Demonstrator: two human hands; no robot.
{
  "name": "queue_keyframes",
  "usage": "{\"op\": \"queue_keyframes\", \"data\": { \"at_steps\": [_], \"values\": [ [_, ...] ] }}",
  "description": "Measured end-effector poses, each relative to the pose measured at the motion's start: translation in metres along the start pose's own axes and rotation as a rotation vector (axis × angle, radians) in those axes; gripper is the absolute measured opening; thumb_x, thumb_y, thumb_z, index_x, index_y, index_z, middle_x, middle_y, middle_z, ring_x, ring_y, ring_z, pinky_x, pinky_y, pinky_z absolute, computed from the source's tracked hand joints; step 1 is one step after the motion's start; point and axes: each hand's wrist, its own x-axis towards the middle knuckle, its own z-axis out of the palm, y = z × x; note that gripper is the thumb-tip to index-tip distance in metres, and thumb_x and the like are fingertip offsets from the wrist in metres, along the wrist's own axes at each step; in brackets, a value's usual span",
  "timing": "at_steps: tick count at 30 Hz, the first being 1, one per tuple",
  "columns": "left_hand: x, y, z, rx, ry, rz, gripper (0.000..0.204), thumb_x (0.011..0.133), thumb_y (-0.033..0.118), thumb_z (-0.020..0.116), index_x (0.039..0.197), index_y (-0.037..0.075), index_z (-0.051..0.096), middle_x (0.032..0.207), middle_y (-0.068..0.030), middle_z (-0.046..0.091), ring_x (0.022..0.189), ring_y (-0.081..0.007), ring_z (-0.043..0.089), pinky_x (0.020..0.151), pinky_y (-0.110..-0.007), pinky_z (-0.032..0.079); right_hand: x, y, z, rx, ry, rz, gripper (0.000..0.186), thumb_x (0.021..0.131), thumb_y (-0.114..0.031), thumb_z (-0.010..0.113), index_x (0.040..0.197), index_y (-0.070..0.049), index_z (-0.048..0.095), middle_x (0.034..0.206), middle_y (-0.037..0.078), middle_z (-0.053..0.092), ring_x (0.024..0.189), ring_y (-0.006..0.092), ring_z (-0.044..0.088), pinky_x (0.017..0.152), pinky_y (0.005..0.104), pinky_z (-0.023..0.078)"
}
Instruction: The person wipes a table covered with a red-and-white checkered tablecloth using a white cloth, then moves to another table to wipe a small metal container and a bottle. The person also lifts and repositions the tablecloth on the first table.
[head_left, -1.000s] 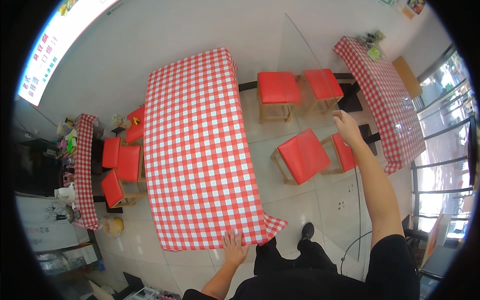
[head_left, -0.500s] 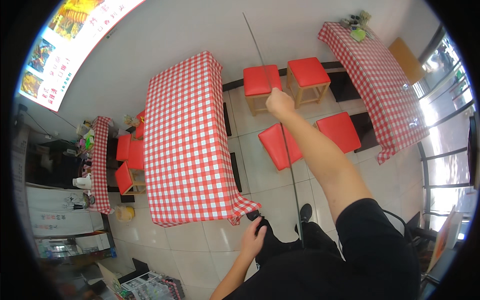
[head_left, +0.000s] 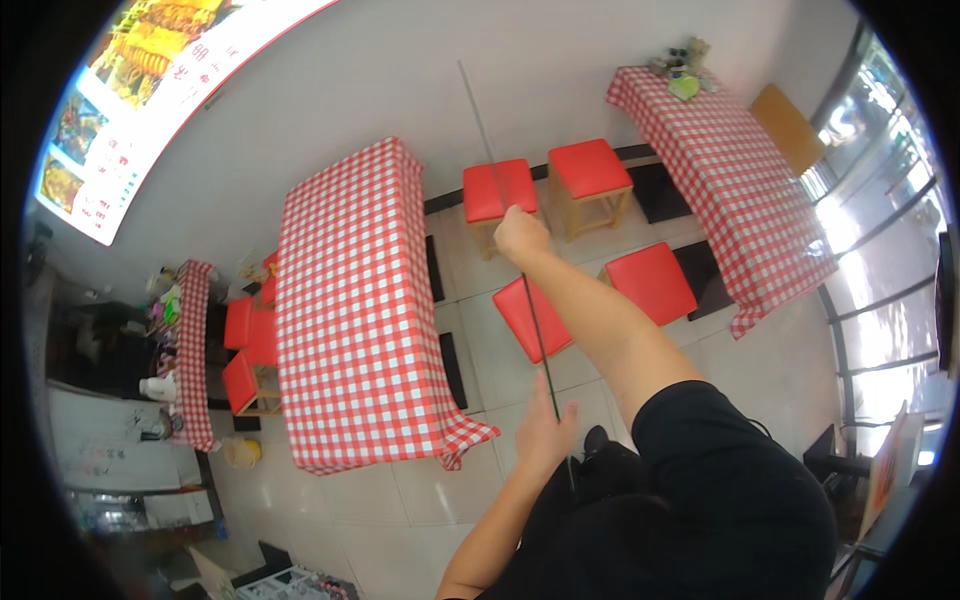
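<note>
Tiled dining room, white wall, 4 red stools. Item: thin dark rod (head_left: 530, 300), long, slanting from above the stools down toward the person's legs; judged light, stiff but whippy. Right hand (head_left: 520, 236) clenched around its middle; left hand (head_left: 545, 438) loosely closed on the lower part. Left of rod: red-checked bench (head_left: 355, 310). Right: second checked bench (head_left: 730, 170). Stool (head_left: 532, 318) directly beneath, obstructing.

Single head fisheye, high, looking down; rim perhaps distorted.
</note>
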Motion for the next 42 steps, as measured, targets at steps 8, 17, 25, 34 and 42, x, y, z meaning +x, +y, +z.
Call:
{"op": "queue_keyframes", "data": {
  "at_steps": [8, 17, 25, 34, 42],
  "values": [
    [0.042, 0.012, -0.005, -0.086, 0.060, 0.015, 0.081, 0.101, 0.028, 0.060, 0.167, 0.003, 0.021, 0.158, -0.0285, 0.046, 0.135, -0.0468, 0.055, 0.107, -0.050, 0.048, 0.010, 0.004, 0.004, 0.075, 0.007, 0.052, 0.035, 0.097, -0.021, 0.052, 0.124, 0.000, 0.058, 0.115, 0.027, 0.074, 0.111, 0.0417, 0.072, 0.095, 0.0536, 0.055],
    [0.121, 0.038, -0.019, -0.010, 0.282, -0.138, 0.047, 0.103, 0.020, 0.059, 0.142, -0.001, 0.047, 0.121, -0.0251, 0.068, 0.106, -0.0437, 0.070, 0.089, -0.051, 0.053, 0.018, 0.013, 0.009, 0.189, -0.169, -0.071, 0.050, 0.100, -0.039, 0.053, 0.135, -0.003, 0.055, 0.116, 0.026, 0.073, 0.111, 0.0433, 0.070, 0.096, 0.0528, 0.052],
    [0.167, 0.076, -0.022, 0.150, 0.317, -0.420, 0.024, 0.102, 0.025, 0.066, 0.102, 0.002, 0.061, 0.090, -0.0149, 0.070, 0.079, -0.0344, 0.071, 0.069, -0.047, 0.052, 0.087, 0.190, 0.077, 0.899, -0.261, 0.031, 0.031, 0.100, -0.030, 0.069, 0.109, -0.001, 0.070, 0.092, 0.009, 0.071, 0.087, 0.0154, 0.068, 0.075, 0.0344, 0.054],
    [0.209, 0.079, 0.010, 0.136, 0.444, -0.394, 0.022, 0.101, 0.025, 0.067, 0.100, 0.003, 0.067, 0.091, -0.0138, 0.070, 0.078, -0.0348, 0.069, 0.066, -0.043, 0.052, 0.217, 0.353, 0.238, 0.821, -0.450, 0.535, 0.019, 0.097, -0.021, 0.067, 0.100, -0.002, 0.072, 0.073, 0.004, 0.063, 0.051, 0.0138, 0.052, 0.049, 0.0304, 0.045],
    [0.227, 0.095, 0.002, 0.279, 0.089, -0.657, 0.027, 0.104, 0.022, 0.061, 0.123, 0.005, 0.072, 0.110, -0.0233, 0.074, 0.096, -0.0461, 0.069, 0.083, -0.051, 0.055, 0.327, 0.340, 0.341, 0.918, -0.484, 0.649, 0.058, 0.097, -0.052, 0.064, 0.118, 0.001, 0.066, 0.110, 0.014, 0.066, 0.096, 0.0232, 0.058, 0.082, 0.0429, 0.047]
  ]
}}
